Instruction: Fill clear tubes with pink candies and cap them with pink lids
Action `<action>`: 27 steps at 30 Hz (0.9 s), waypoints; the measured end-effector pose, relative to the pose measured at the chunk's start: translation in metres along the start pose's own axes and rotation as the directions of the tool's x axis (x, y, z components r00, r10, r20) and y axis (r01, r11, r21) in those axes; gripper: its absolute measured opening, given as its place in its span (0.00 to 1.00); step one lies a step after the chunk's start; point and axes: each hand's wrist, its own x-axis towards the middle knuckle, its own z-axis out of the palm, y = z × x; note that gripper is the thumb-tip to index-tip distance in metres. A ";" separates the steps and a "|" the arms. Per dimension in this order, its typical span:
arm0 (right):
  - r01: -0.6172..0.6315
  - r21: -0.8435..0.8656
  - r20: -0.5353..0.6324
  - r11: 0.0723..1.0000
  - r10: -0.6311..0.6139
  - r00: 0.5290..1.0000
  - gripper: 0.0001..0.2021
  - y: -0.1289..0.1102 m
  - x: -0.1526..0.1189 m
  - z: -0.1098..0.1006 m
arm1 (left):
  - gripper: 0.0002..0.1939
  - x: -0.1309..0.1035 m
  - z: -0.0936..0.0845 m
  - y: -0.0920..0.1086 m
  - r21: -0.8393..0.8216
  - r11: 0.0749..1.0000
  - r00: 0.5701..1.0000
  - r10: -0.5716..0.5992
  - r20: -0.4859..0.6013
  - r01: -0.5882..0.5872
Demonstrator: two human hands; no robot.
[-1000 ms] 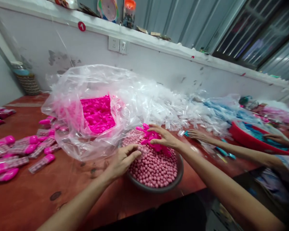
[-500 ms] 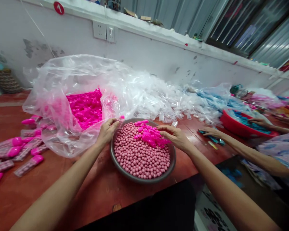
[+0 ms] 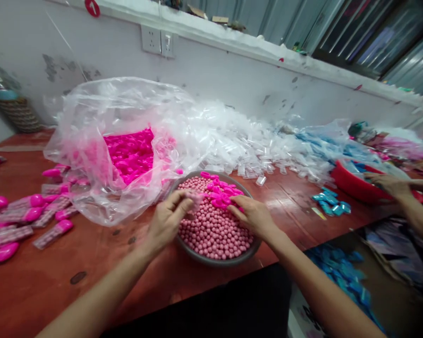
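Observation:
A grey round bowl (image 3: 216, 262) full of pink beads (image 3: 216, 239) stands on the table before me. A small heap of bright pink plastic pieces (image 3: 220, 190) lies on the beads toward the bowl's far side. Over the bowl's left part, my left hand (image 3: 171, 218) pinches a small clear plastic tube (image 3: 196, 201), blurred by motion. The fingers of my right hand (image 3: 252, 216) are closed at the near right edge of the pink heap, with thumb and fingertips around a pink piece that is mostly hidden.
A clear bag (image 3: 91, 101) of pink pieces stands behind left. Bead-filled tubes with pink ends (image 3: 52, 234) lie at the left. Clear plastic tubes (image 3: 246, 145) are piled along the wall. At right, a co-worker's hand (image 3: 389, 183) reaches into a red basin (image 3: 352, 180) near blue pieces (image 3: 331, 204).
My left hand has come from the bowl's rim to above the beads, now with the clear tube. My right hand has shifted slightly left and nearer. The co-worker's hand has moved to the red basin.

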 end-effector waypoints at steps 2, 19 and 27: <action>0.006 0.230 -0.070 0.973 0.010 0.998 0.10 -0.005 -0.002 -0.009 | 0.14 -0.016 0.014 0.000 0.044 0.999 0.993 -0.037 0.111 0.032; 0.364 0.129 0.029 0.922 -0.370 0.928 0.11 -0.057 -0.027 -0.020 | 0.09 -0.036 0.030 -0.020 0.353 0.911 0.972 0.162 0.171 -0.214; 0.423 0.111 0.206 0.899 -0.437 0.875 0.11 -0.055 -0.016 -0.030 | 0.11 -0.037 0.025 -0.024 0.413 0.862 0.952 0.224 0.209 -0.294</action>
